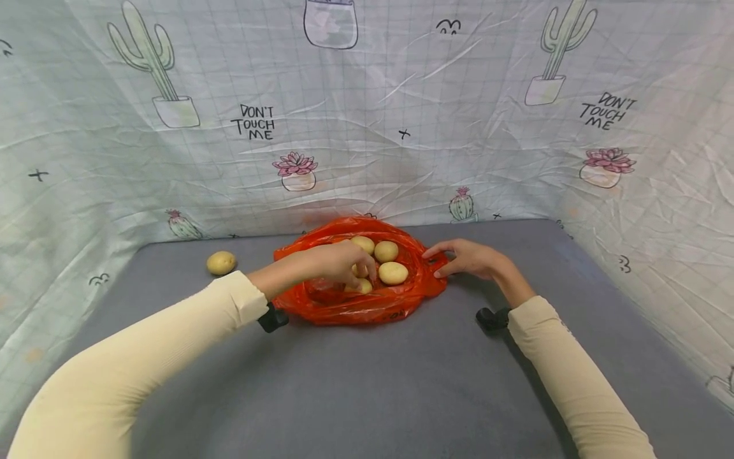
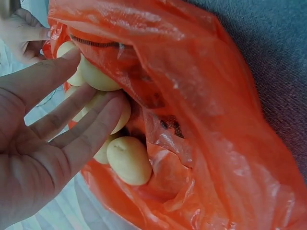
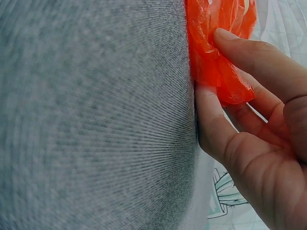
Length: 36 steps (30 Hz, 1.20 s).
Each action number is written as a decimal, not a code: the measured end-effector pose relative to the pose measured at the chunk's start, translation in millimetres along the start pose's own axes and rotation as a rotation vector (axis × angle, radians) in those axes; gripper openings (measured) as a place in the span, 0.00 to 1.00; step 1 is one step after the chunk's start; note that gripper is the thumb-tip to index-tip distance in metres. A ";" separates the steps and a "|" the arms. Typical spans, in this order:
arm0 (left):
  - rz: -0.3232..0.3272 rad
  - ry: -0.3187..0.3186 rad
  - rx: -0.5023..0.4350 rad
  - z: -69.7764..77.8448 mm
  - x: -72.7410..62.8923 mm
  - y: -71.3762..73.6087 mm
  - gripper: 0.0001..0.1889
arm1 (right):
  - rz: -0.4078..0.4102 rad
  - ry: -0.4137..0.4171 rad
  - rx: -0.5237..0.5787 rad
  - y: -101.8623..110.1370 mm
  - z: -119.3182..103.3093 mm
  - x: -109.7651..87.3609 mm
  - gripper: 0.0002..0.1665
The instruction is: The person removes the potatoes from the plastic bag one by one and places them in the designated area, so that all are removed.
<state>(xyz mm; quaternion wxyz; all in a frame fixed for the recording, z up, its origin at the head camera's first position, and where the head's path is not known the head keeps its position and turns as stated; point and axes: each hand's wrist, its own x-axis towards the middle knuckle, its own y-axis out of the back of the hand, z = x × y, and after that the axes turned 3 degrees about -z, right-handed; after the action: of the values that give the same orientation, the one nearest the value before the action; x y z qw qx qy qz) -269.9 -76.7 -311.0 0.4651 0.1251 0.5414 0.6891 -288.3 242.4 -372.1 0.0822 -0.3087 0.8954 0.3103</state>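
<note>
A red plastic bag [image 1: 338, 313] lies with its mouth spread wide on the grey table, several potatoes [image 1: 393, 273] inside it. My left hand [image 1: 344, 262] reaches in over the bag's near left rim. In the left wrist view its fingers [image 2: 84, 139] are extended and spread, with the tips right at a potato [image 2: 98, 76] in the cluster; another potato [image 2: 128, 160] lies just below them. At the bag's right end, my right hand [image 1: 473, 258] pinches the gathered plastic. The right wrist view shows the bag's crumpled edge [image 3: 230, 81] between thumb and fingers.
A lone potato [image 1: 221, 262] sits on the table [image 1: 355, 389], left of the bag near the back. Behind the table hangs a pale cloth [image 1: 355, 115] printed with cacti, and it also closes off both sides. Dark wrist devices [image 1: 492, 320] are worn under both forearms.
</note>
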 end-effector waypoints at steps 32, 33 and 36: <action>-0.065 -0.071 -0.022 -7.9 6.2 -6.1 0.18 | -0.006 0.025 -0.013 -0.2 -4.0 0.2 0.32; -0.064 -0.069 -0.016 -7.6 6.2 -6.1 0.18 | -0.004 0.023 -0.013 0.0 -3.6 0.5 0.32; -0.068 -0.059 -0.011 -7.3 6.2 -6.3 0.18 | -0.011 0.016 -0.001 0.5 -2.9 1.7 0.32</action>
<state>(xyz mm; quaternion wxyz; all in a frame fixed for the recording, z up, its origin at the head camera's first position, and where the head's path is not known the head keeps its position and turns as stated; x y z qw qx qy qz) -275.0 -76.6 -321.3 0.5048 0.1243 0.5275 0.6720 -289.8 240.1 -370.2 0.0767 -0.3161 0.8941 0.3080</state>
